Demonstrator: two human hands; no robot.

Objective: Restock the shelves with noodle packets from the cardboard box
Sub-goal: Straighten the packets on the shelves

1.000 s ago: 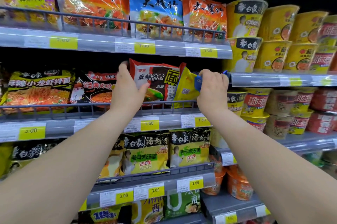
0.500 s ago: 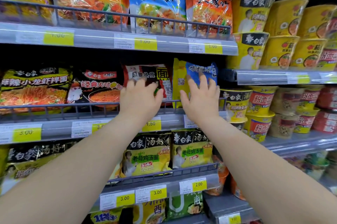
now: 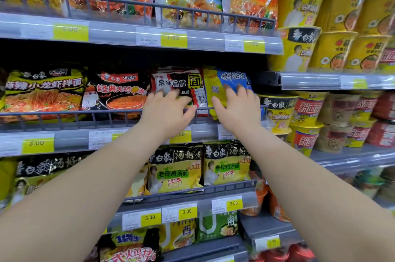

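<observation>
Fingers first: the left hand (image 3: 165,110) was spread flat, fingertips pressed against the red-and-black noodle packet (image 3: 178,86), nothing actually gripped, thumb stuck out to the right over the middle shelf rail (image 3: 64,114). The right hand (image 3: 236,109) was splayed the same way on the yellow-and-blue noodle packet (image 3: 222,85), fingers loose and open, palm down just above that rail. So two hands, one packet each, both packets standing upright behind the rail, side by side and touching.

Counted behind the same rail: four packets in a row, the two touched ones plus a black one (image 3: 118,91) and a yellow-black one (image 3: 42,91) further left. Above the rail, four packets were seen on the top shelf (purple, orange, blue, orange). Right of the rail, yellow cup noodles (image 3: 299,1) were stacked, count unclear because of blur.

Both forearms were stretched up and forward from the bottom corners, bare, wrists roughly level with the rail. The cardboard box wasn't seen anywhere.
</observation>
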